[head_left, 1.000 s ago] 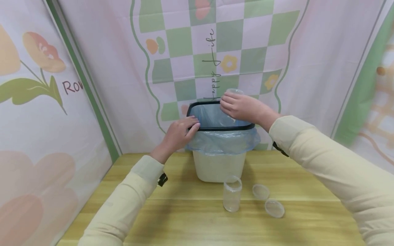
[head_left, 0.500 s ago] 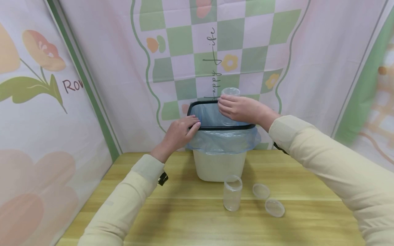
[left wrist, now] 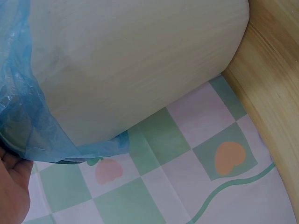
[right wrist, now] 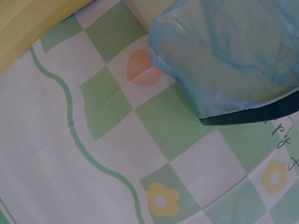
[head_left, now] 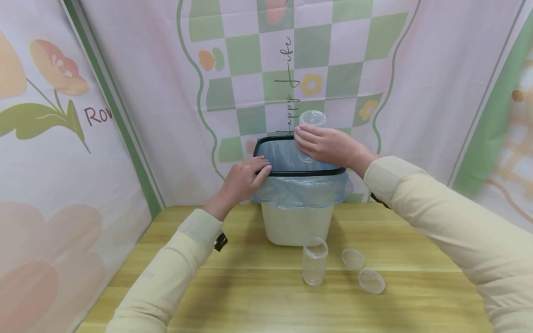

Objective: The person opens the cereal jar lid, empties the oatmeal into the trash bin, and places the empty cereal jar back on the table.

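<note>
A white trash bin (head_left: 297, 224) with a black rim and a blue liner bag (head_left: 301, 190) stands upright on the table. My left hand (head_left: 244, 178) grips its rim at the left corner; in the left wrist view only part of that hand (left wrist: 14, 191) shows at the edge. Over the bin's opening, my right hand (head_left: 325, 145) holds a clear plastic jar (head_left: 312, 119) upside down, base upward and mouth toward the liner. My fingers hide the jar's middle. The right wrist view shows the rim (right wrist: 252, 114) and liner but neither hand nor jar.
A second clear jar (head_left: 314, 263) stands uncapped on the wooden table (head_left: 250, 296) in front of the bin. Two clear round lids (head_left: 353, 259) lie to its right. A patterned cloth (head_left: 345, 60) hangs right behind the bin.
The jar in my right hand has tipped further over, so its base now faces up. Pale bits seen below that hand a second ago no longer show. My left hand stays on the rim.
</note>
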A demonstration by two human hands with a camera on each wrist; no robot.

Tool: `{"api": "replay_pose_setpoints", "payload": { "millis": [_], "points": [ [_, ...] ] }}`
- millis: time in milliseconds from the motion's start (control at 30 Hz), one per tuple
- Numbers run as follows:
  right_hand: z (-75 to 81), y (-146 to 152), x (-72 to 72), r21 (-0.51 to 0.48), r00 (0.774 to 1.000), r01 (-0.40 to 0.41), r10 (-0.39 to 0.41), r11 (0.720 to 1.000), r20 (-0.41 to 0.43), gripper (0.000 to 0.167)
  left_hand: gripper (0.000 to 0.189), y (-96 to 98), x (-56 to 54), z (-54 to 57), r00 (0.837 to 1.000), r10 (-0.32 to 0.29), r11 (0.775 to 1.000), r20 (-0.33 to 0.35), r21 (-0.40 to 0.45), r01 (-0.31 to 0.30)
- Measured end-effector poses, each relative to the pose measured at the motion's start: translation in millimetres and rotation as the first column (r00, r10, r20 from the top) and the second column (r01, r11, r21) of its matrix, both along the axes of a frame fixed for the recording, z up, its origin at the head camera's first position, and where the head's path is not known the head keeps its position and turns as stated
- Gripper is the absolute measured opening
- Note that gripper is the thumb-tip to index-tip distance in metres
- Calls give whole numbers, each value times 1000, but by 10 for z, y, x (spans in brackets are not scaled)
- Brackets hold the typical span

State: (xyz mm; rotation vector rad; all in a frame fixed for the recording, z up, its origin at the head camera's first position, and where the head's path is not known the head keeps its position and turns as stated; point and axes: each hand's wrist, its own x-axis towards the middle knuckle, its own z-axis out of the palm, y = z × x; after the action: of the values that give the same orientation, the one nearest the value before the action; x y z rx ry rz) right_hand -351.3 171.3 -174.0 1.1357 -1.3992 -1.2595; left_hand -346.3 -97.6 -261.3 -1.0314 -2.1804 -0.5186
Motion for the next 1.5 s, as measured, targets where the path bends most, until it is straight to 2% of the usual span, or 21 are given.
{"api": "replay_pose_setpoints", "payload": {
  "millis": [67,233,400,567,733,900,1067,1233,1400,1500],
  "points": [
    [6,8,-7,5,1000,6,-5,1000,-3,35,31,1,-3,-3,1000,-2,1000,-1,2,2],
    [20,23,-30,93,1000,17,-19,995,21,35,31,-2,-4,-10,1000,-3,1000,-9,9,3],
    [30,53,-32,46,999,6,-8,999,47,35,30,-2,-6,-14,1000,-6,1000,-15,7,6],
    [33,67,-50,93,999,-20,15,995,51,29,31,-4,-5,-18,1000,-2,1000,-13,0,2],
    [60,66,-54,13,998,-32,31,999,45,31,31,-11,8,-18,1000,5,1000,2,-2,-5],
    [56,67,-53,86,998,-9,4,996,62,35,31,-8,4,-19,1000,2,1000,7,-4,-2],
    [80,84,-55,-12,998,-43,43,999,47,35,31,-11,2,-19,1000,2,1000,13,-3,-2],
    [72,71,-67,68,996,-48,43,997,76,31,32,-16,-4,-19,1000,3,1000,14,-10,-2],
    [87,86,-71,-4,996,-51,52,999,78,33,31,-13,-12,-21,1000,0,1000,7,-7,0],
    [95,97,-66,45,993,-47,42,998,106,36,31,-2,-24,-20,1000,-6,1000,-4,-6,6]
  ]
}}
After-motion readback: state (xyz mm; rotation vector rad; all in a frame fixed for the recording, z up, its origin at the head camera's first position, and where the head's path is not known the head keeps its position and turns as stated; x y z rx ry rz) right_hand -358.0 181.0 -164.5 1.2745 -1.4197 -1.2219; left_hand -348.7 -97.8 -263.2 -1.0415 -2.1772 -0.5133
